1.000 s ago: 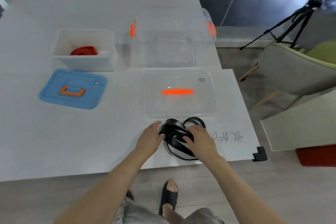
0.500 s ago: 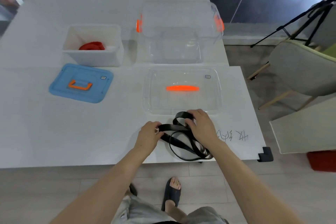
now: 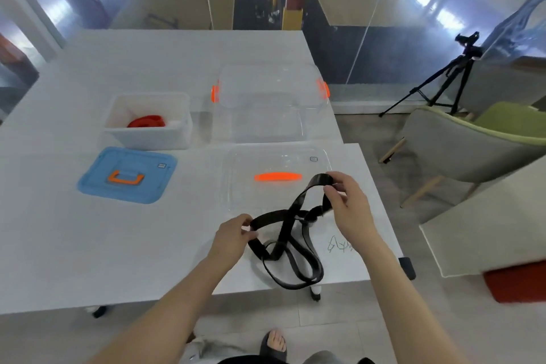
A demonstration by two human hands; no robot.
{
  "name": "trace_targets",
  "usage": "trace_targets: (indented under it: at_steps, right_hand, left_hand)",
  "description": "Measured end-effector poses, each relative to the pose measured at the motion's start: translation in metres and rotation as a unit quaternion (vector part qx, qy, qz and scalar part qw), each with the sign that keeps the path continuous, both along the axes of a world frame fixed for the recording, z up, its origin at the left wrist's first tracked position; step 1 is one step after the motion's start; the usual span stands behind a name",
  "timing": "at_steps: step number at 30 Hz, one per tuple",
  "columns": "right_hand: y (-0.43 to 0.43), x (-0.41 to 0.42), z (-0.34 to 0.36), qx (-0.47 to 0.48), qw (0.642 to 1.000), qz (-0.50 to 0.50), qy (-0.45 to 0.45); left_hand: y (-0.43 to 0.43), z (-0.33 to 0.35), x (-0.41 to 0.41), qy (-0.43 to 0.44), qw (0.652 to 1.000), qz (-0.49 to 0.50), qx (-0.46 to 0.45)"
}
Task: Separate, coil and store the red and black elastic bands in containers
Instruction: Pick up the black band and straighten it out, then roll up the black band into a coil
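Head view looks down on a white table [image 3: 88, 245]. Both hands hold the black elastic band [image 3: 291, 233] lifted above the near table edge: the left hand [image 3: 232, 238] pinches one loop, the right hand [image 3: 347, 204] pinches another higher up, and the rest hangs in tangled loops. The red elastic band [image 3: 146, 121] lies coiled in the white bin [image 3: 147, 133]. Beside that stands an open clear container [image 3: 270, 103], its clear lid [image 3: 277, 177] and a blue lid [image 3: 127, 176] lying nearer.

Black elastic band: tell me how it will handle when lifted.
Probably floppy: the black elastic band sags in loose loops between left hand and right hand. Likely light, since fingertip pinches hold it. Apt to tangle: its strands cross.
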State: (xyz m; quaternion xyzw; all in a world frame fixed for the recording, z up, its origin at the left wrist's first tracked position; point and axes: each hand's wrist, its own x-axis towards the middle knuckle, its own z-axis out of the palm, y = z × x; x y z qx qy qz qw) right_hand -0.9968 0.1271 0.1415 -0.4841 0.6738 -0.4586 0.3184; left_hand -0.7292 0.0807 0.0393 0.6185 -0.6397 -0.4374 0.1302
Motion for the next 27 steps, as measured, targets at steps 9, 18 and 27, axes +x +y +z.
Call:
trace_targets:
  at_steps: [9,18,27]
  right_hand:
    - [0.000,0.000,0.037,-0.061,0.994,-0.011,-0.088]
    - [-0.008,0.008,0.057,-0.052,0.996,0.036,-0.067]
    - [-0.016,0.019,0.085,-0.100,0.991,0.087,-0.035]
  left_hand:
    - [-0.012,0.032,0.004,0.048,0.998,0.046,-0.011]
    - [-0.012,0.066,-0.005,0.094,0.995,-0.012,-0.015]
    - [-0.022,0.161,-0.064,0.208,0.967,-0.059,-0.132]
